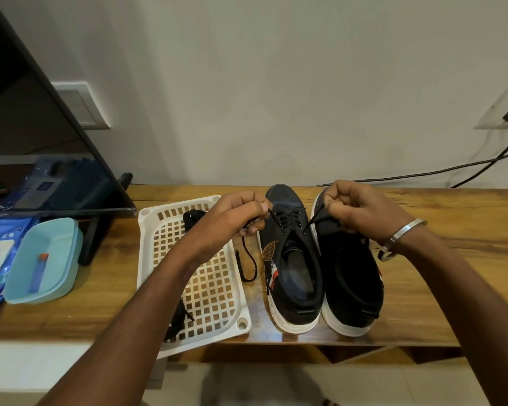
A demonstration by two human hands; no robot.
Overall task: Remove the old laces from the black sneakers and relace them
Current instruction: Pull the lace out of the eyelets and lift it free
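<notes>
Left hand (241, 213) and right hand (361, 209), each grip curled tight, pinching lace (277, 222) ends

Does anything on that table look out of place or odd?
The white basket juts over the table's front edge. The right sneaker shows no laces; the left one is laced.

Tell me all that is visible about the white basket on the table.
The white basket is a shallow rectangular tray that looks like plastic, with a lattice floor of square holes and rounded corners. It lies flat on the wooden table, left of the left sneaker, and its near corner hangs over the table's front edge. Dark laces lie at its far end, and more dark lace shows at its near end, partly hidden. The person's left forearm crosses above it; whether they touch cannot be told.
</notes>
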